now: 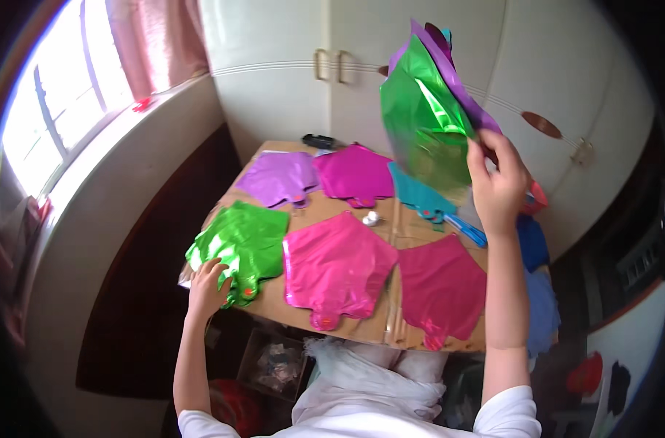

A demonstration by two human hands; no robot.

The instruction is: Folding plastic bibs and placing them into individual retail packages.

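Note:
My right hand [500,179] is raised above the table's right side, thumb and fingers closed on a fanned bunch of thin foil sheets [427,109]. The front sheet is shiny green, with purple and a bit of teal behind it. At the table's left edge, my left hand [210,288] lies at the lower corner of a pile of green foil pieces [241,237], fingers apart. Beside that pile are a bright pink foil piece [339,266] and a darker pink one [443,288], both roughly five-sided, each with a small tab at the near edge.
Farther back lie light purple [277,177], magenta [354,174] and teal foil pieces [418,191]. A small white object [371,218] and a blue-handled tool [465,231] rest on the cardboard tabletop [274,299]. A black object [318,141] sits at the back edge. Cream cabinets [274,87] stand behind.

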